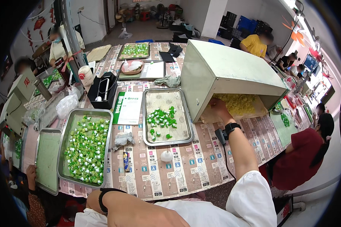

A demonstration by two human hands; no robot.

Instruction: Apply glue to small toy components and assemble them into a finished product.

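Observation:
My right hand [220, 109] reaches into the front opening of a pale green metal box [231, 62], at the left edge of a heap of small yellow pieces [240, 104]. Its fingers look closed, but what they hold, if anything, is too small to make out. A black watch [231, 128] is on that wrist. My left hand [144, 212] lies across the lower edge, close to the camera, with a black band at the wrist. Its fingers are hidden. Left of the box sits a metal tray [178, 142] lined with cloth, bearing small green pieces [163, 118].
A larger tray [62, 170] of green and white pieces stands left, beside a flat green tray [45, 159] touched by another person's hand [31, 172]. A notebook [127, 108], a grey cloth [124, 140] and a small white round object [166, 156] lie nearby. A cable [226, 159] hangs beside my right forearm.

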